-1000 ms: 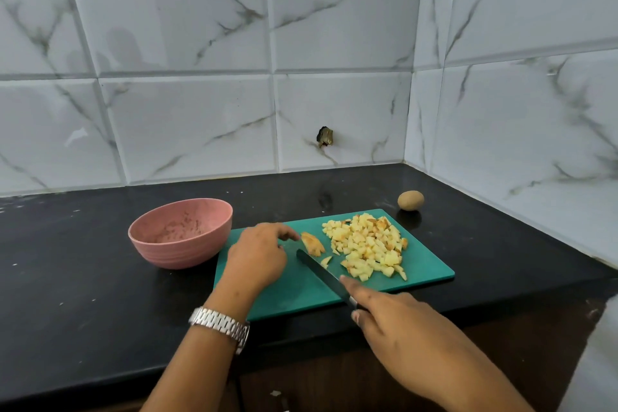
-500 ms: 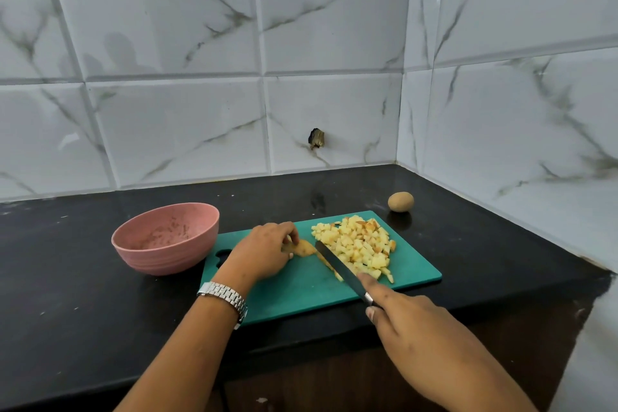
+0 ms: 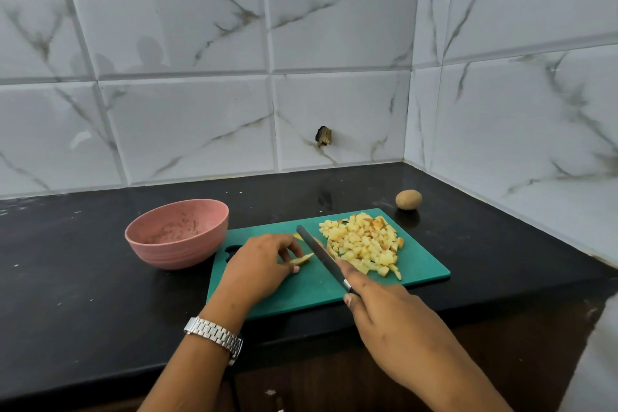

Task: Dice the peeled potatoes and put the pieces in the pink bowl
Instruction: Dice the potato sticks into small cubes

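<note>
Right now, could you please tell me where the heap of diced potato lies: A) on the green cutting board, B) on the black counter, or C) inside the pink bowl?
A: the diced potato is heaped on the green cutting board, right of the knife, while the pink bowl holds no cubes.

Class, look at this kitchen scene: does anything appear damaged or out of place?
Yes: the white marble-patterned wall tile behind the black countertop has a dark, ragged hole, as if chipped. Otherwise nothing looks spilled.
</note>
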